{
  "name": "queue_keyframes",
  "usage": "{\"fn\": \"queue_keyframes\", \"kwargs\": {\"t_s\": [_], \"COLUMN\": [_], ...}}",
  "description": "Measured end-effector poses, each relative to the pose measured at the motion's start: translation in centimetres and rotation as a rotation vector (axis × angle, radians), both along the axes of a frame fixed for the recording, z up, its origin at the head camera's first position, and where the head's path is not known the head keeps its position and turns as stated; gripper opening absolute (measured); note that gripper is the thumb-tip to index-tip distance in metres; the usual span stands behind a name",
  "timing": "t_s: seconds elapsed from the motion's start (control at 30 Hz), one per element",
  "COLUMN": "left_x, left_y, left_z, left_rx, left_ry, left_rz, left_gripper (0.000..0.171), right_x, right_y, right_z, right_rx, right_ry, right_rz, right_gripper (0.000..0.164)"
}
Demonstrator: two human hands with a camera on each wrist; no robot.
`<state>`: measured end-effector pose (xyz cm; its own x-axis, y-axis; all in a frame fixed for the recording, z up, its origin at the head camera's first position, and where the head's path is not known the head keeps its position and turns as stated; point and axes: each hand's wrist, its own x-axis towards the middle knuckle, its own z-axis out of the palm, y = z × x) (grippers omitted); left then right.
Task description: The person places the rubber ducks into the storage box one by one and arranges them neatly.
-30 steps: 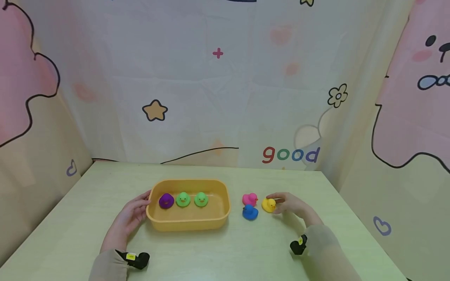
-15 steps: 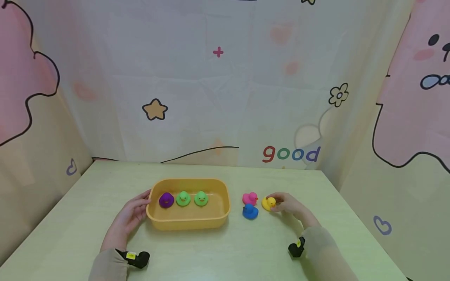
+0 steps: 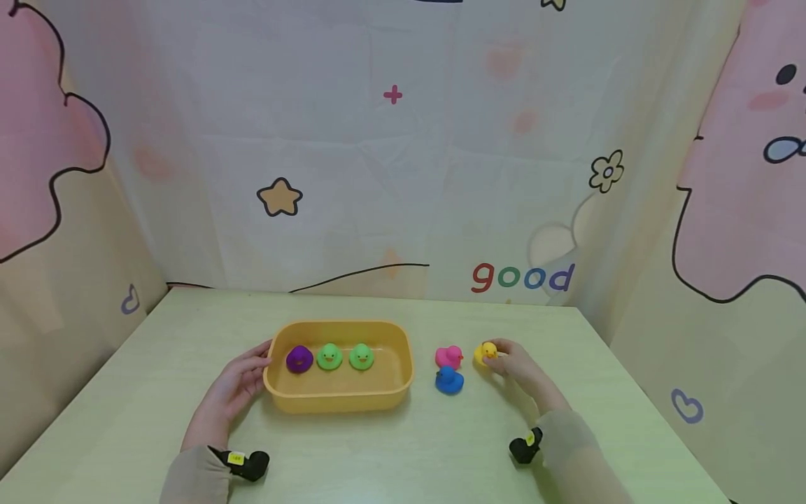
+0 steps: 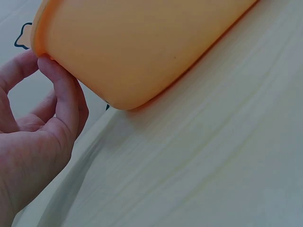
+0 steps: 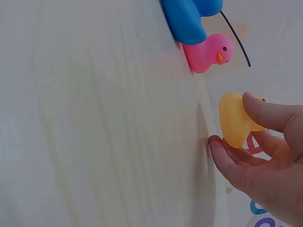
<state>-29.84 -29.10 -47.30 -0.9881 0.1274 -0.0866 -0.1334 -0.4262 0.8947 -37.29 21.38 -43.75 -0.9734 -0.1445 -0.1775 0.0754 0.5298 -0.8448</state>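
Lifted off the surface [image 3: 352, 462] since the earlier frame: yellow toy duck [image 3: 481, 354], pinched in right grip [image 3: 518, 364], right of centre; lower centre, yellow tub [image 3: 340, 404], held by left grip [image 3: 236, 381].

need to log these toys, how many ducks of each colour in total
Purple duck: 1
Green ducks: 2
Pink duck: 1
Blue duck: 1
Yellow duck, held in the right hand: 1
Total: 6 ducks
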Motion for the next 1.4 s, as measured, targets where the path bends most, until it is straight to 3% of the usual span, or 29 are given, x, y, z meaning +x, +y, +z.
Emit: {"fn": "queue_keyframes", "kwargs": {"t_s": [0.33,0.63,1.17,1.4], "left_x": [0.2,0.1,0.1,0.1], "left_y": [0.3,0.3,0.2,0.3], "left_z": [0.5,0.3,0.2,0.3], "left_rx": [0.003,0.009,0.026,0.033], "left_ry": [-0.009,-0.012,-0.003,-0.006], "left_rz": [0.005,0.013,0.011,0.015], "left_gripper": [0.065,0.063,0.063,0.064], "right_x": [-0.9,-1.7,-2.3,-2.3], "right_y": [-1.3,-3.7,-10.9,-14.6], "right_z": [0.1,0.9,4.1,5.1], "right_rx": [-0.159,-0.229,-0.362,-0.389], "right_ry": [-0.005,0.006,0.000,-0.010], "right_rz": [-0.028,-0.014,0.029,0.105], "right_gripper": [0.054,0.058,0.057,0.052]}}
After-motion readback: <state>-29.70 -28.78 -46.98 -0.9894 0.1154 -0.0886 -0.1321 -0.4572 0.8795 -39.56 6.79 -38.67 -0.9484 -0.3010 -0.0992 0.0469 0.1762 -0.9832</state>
